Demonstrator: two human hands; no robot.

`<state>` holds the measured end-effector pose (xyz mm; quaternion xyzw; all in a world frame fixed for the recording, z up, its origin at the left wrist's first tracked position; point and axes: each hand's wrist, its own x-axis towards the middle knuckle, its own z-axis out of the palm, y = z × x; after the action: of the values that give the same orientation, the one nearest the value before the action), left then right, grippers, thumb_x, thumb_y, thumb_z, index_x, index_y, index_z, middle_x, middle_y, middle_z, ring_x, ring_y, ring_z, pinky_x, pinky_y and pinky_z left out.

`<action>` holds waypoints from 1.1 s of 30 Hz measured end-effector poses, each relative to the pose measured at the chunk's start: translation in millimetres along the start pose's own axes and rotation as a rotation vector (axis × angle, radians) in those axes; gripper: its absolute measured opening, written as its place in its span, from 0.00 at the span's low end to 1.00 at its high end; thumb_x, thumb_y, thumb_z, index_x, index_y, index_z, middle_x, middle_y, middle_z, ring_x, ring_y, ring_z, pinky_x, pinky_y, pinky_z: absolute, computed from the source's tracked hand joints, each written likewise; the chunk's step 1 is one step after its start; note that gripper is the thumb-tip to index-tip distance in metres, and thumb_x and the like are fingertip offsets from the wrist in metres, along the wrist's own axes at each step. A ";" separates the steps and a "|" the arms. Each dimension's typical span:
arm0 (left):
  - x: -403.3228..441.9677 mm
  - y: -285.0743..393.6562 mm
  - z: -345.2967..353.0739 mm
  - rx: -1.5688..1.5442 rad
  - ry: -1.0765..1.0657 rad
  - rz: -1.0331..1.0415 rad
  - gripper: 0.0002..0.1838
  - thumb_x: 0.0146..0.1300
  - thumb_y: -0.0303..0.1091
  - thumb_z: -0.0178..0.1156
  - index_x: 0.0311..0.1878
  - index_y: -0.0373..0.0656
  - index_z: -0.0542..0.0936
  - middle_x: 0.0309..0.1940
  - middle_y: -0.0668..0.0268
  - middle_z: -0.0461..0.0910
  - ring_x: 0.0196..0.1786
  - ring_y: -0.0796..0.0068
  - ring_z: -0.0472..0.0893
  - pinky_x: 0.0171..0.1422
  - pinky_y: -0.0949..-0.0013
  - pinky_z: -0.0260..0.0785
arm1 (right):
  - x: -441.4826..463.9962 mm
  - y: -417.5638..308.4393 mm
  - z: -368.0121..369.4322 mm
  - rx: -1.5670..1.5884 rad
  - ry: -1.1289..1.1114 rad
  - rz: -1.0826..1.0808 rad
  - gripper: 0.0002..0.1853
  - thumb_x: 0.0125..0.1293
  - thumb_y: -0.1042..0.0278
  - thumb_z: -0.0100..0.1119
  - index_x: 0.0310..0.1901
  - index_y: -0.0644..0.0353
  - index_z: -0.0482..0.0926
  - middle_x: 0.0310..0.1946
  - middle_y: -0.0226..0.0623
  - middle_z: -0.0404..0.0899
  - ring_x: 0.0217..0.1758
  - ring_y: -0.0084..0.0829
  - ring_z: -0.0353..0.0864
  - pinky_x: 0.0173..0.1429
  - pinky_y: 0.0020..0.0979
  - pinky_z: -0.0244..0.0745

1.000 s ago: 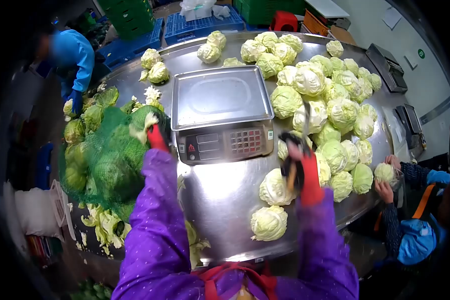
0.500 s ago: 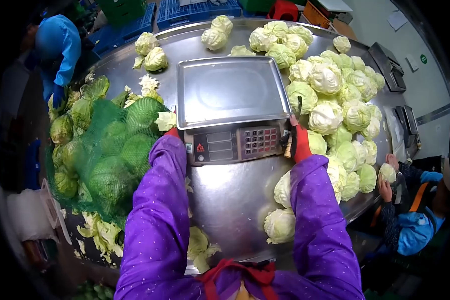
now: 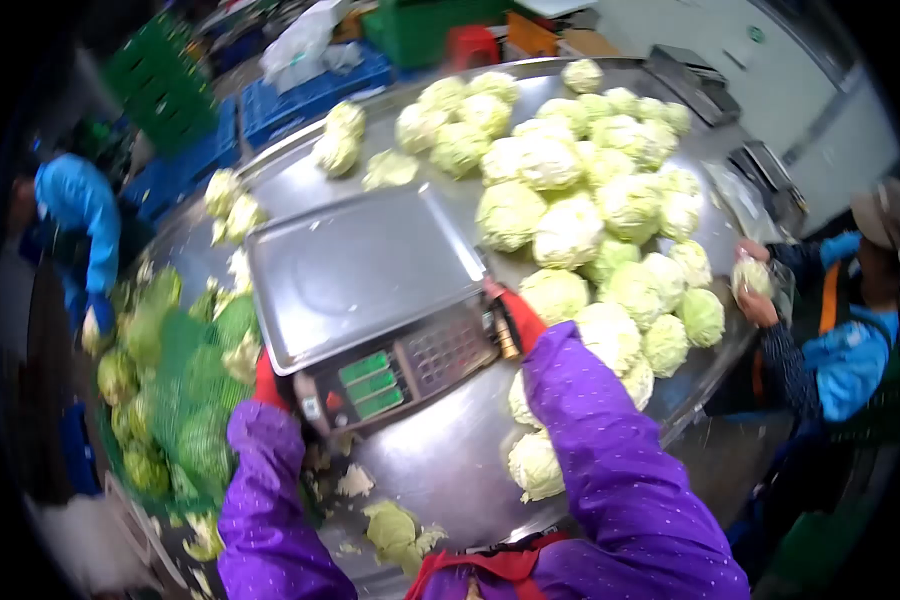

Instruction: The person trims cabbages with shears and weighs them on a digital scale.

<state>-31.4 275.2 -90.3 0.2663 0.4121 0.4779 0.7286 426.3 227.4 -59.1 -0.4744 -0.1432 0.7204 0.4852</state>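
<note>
While, in the head view, the scale (image 3: 362,268) is met on its left edge by the left hand (image 3: 269,383), that hand's closure cannot be told; at its right edge, a handle (image 3: 506,336) is gripped by the right hand (image 3: 515,312). Cabbages (image 3: 568,232) are heaped to the scale's right, green netting (image 3: 192,385) to its left.

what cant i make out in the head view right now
All in the head view:
Left hand: its grip, hidden at the scale's edge.
Right hand: how its fingers hold the wooden handle, too blurred.
Display: any digits, blurred.
Cabbages under the green net: their count, veiled by mesh and blur.
</note>
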 end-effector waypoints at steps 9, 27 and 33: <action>-68.6 20.1 6.7 0.189 0.096 0.202 0.26 0.73 0.45 0.50 0.63 0.34 0.71 0.54 0.55 0.78 0.50 0.60 0.81 0.57 0.58 0.75 | -27.0 5.0 21.4 -0.050 -0.039 -0.141 0.21 0.65 0.43 0.65 0.47 0.54 0.82 0.28 0.22 0.74 0.24 0.16 0.72 0.24 0.22 0.64; -253.2 -70.1 126.4 0.443 -0.099 0.123 0.26 0.73 0.48 0.51 0.63 0.36 0.72 0.53 0.55 0.78 0.50 0.61 0.80 0.54 0.58 0.75 | -403.2 85.7 55.7 0.085 0.058 -0.646 0.24 0.67 0.60 0.66 0.61 0.63 0.76 0.44 0.27 0.82 0.45 0.20 0.79 0.48 0.22 0.74; -271.6 4.8 132.5 0.516 -0.221 0.413 0.25 0.72 0.48 0.52 0.62 0.36 0.72 0.52 0.56 0.79 0.49 0.62 0.80 0.54 0.59 0.75 | -530.5 233.1 34.0 0.508 0.395 -0.627 0.14 0.71 0.62 0.59 0.54 0.58 0.77 0.41 0.34 0.84 0.41 0.28 0.85 0.45 0.32 0.81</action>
<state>24.3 29.2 76.1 0.5695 0.3753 0.4637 0.5655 309.1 -320.7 91.7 -0.4023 -0.0033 0.4465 0.7992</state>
